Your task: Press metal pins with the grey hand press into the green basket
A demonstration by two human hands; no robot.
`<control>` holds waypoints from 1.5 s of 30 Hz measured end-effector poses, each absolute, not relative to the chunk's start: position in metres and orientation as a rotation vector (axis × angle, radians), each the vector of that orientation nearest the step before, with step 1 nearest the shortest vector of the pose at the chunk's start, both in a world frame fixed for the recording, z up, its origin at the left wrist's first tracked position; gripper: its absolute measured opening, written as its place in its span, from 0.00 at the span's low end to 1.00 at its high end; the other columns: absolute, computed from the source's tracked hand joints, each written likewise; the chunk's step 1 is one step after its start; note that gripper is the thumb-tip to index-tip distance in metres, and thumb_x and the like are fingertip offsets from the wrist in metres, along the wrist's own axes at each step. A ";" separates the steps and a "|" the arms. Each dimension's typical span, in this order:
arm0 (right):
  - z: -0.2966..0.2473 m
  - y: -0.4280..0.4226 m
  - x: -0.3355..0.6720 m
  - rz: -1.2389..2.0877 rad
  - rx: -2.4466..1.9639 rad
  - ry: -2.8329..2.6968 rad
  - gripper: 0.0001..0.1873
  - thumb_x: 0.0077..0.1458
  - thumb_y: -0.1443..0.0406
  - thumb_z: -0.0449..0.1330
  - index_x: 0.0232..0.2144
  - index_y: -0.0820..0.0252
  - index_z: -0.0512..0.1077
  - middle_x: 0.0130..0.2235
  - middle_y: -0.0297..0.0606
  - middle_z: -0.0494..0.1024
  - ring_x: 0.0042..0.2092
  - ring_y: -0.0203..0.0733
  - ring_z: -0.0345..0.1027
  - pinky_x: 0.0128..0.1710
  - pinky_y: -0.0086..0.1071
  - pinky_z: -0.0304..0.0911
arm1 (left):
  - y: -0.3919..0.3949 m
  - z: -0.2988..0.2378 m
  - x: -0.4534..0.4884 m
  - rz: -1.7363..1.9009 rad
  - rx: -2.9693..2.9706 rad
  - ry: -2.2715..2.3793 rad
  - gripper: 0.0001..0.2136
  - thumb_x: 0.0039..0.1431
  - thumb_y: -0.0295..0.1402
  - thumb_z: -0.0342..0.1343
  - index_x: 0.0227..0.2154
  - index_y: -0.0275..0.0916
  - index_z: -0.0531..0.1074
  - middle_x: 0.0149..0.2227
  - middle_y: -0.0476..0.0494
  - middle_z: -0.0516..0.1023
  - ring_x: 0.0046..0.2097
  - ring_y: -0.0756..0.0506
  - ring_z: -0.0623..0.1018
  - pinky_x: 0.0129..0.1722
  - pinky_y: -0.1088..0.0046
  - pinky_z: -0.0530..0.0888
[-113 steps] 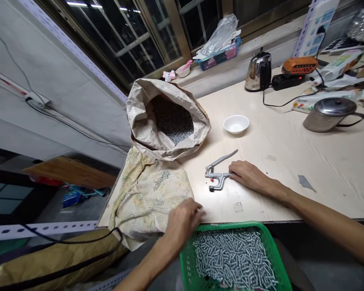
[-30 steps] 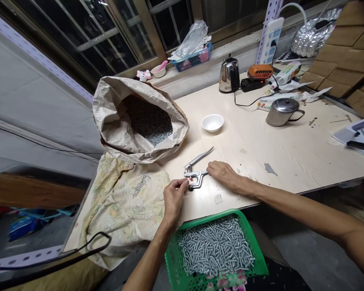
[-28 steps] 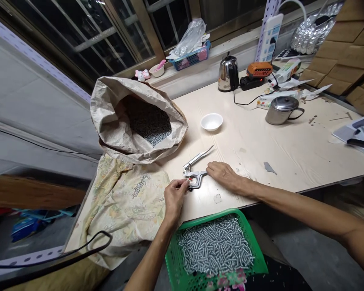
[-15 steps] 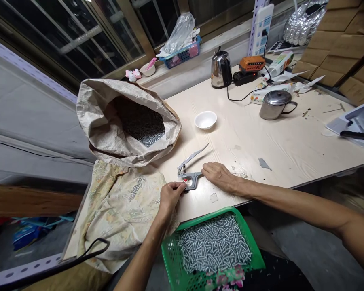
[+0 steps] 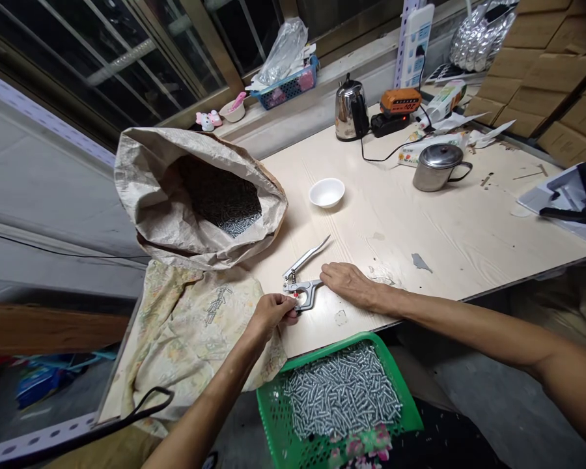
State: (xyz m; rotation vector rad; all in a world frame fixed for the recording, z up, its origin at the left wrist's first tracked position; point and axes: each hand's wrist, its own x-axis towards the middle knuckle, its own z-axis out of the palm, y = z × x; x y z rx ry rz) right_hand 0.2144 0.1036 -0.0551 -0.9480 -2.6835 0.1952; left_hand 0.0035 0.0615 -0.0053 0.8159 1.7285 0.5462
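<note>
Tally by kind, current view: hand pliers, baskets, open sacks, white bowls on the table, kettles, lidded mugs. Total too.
Hand pliers: 1
Baskets: 2 (green basket, blue basket)
Open sack: 1
White bowl on the table: 1
Kettle: 1
Lidded mug: 1
Total: 7

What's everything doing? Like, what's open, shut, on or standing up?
Pliers: handles spread open
Left hand: at the pliers' tip
Right hand: holding the pliers' lower handle
Green basket: holding metal pieces
Sack: mouth open, metal pieces inside
Mug: lid on
Kettle: upright
Charger: red light on
White bowl: upright
</note>
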 end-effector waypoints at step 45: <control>-0.022 0.155 0.221 0.402 -1.083 -2.884 0.27 0.45 0.54 0.69 0.43 0.62 0.71 0.46 0.46 0.69 0.47 0.52 0.58 0.41 0.40 0.56 | 0.071 -0.011 0.037 0.365 2.254 1.827 0.20 0.52 0.35 0.62 0.48 0.37 0.70 0.53 0.33 0.72 0.53 0.36 0.71 0.48 0.60 0.70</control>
